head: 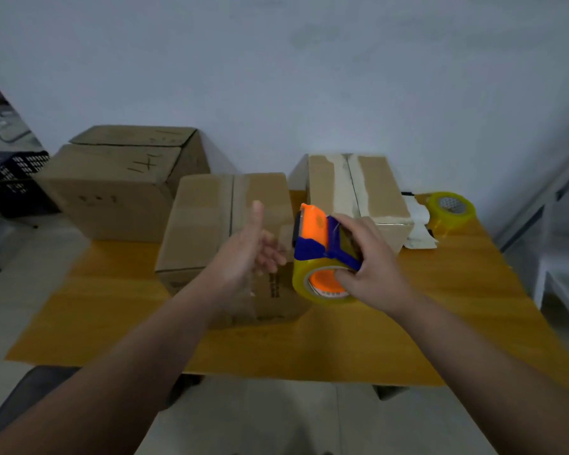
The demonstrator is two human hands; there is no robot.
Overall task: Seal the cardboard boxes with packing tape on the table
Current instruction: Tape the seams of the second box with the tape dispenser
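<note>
- Pale blue-grey wall behind, and below it a yellow wooden table [440,307] that carries three cardboard boxes.
- Right grip [372,267] is curled round the tape dispenser [319,238]. The fingers wrap its blue frame from above and the thumb presses at the orange core of the clear tape roll.
- From that grip the dispenser sticks out towards 9 o'clock, raised above the table, with its orange head at 11 o'clock.
- Middle box [204,218] stands just beside the dispenser, at its 9 o'clock, with its flaps closed and a dark seam running along the top.
- Left grip [243,254] hovers in front of that box, thumb raised and fingers loosely bent. Nothing shows between them, though blur smears the fingertips.
- Taped box [375,192] lies at 12 o'clock from the right grip, with pale strips along its seam.
- Large box [112,192] sits at the table's 10 o'clock, with scrawled marks too blurred to read.
- Spare tape roll [450,208] rests at the table's 2 o'clock, near some white scraps [418,224].
- Print on the middle box's front is unreadable, and the left arm covers its near corner.
- Black crate [10,182] stands partly hidden behind the large box, at the frame's 9 o'clock.
</note>
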